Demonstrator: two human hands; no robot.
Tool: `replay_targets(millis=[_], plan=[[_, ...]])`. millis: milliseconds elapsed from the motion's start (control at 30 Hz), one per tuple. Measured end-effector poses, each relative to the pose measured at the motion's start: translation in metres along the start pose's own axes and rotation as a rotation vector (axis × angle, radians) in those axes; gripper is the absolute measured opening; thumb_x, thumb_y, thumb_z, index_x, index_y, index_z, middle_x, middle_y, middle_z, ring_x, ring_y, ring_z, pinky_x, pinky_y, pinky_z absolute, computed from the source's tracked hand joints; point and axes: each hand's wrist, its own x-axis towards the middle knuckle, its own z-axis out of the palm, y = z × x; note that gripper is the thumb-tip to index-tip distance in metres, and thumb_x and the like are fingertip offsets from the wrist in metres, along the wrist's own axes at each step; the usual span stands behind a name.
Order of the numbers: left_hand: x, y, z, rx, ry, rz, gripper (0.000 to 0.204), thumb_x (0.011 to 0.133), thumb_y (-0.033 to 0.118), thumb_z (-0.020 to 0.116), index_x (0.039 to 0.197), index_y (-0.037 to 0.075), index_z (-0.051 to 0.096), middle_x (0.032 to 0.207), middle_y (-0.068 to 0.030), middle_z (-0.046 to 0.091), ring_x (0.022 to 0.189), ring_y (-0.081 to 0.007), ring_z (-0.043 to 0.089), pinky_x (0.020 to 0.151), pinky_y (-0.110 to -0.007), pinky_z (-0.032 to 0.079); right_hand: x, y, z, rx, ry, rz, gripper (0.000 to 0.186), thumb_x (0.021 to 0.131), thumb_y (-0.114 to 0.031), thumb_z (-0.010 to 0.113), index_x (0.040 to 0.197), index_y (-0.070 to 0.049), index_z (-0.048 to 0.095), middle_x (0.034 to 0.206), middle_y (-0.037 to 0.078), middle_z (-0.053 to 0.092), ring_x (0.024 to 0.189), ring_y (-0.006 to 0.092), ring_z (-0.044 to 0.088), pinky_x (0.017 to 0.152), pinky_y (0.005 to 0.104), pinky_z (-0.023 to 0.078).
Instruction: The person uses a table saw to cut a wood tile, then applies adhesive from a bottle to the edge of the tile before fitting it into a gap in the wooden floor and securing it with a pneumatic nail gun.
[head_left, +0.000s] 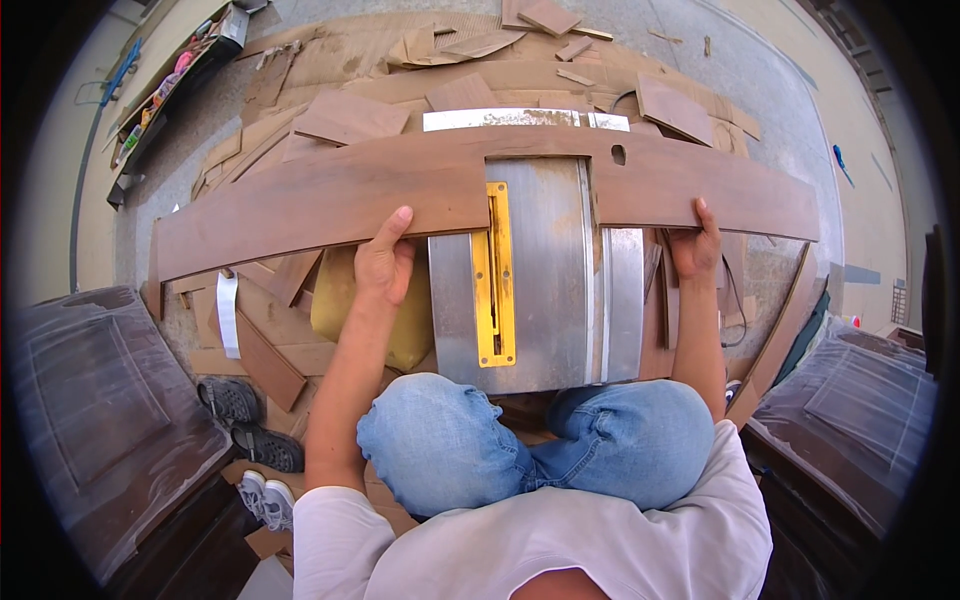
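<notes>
To the left I see two dark clogs (228, 400); then the left hand (385, 262), gripping one long brown board (440, 180) — one notch, one small hole (618, 155) — held across one metal saw table (548, 300) with a single yellow insert (507, 300); rightward, the right hand (697, 245) grips its near edge.

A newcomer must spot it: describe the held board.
Find the metal table. Across it stretches a long wooden board, held by the left hand and the right hand. Unlike the scraps around, it has a wide rectangular notch and small oval hole.
</notes>
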Motion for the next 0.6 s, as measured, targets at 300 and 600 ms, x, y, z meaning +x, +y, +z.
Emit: replay_targets(millis=[300,600], plan=[[-0.004,0.001,0.000,-0.008,0.003,-0.007,0.055,0.082,-0.004,0.075,0.132,0.004,0.054,0.128,-0.0063,0.059,0.120,-0.0220,0.056,0.108,-0.036,0.044,-0.003,0.000,-0.010,-0.002,0.008,-0.003,0.038,0.088,-0.015,0.069,0.124,-0.008,0.059,0.122,0.005,0.065,0.113,0.0221,0.061,0.099,0.0393,0.050],[-0.009,0.000,-0.003,0.013,-0.016,0.001,0.058,0.082,-0.002,0.075,0.134,0.006,0.052,0.130,-0.0054,0.058,0.121,-0.0217,0.055,0.108,-0.036,0.043,-0.007,0.000,-0.015,-0.016,0.010,-0.007,0.036,0.088,-0.016,0.070,0.122,-0.008,0.061,0.119,0.004,0.066,0.112,0.0211,0.062,0.098,0.0388,0.050]])
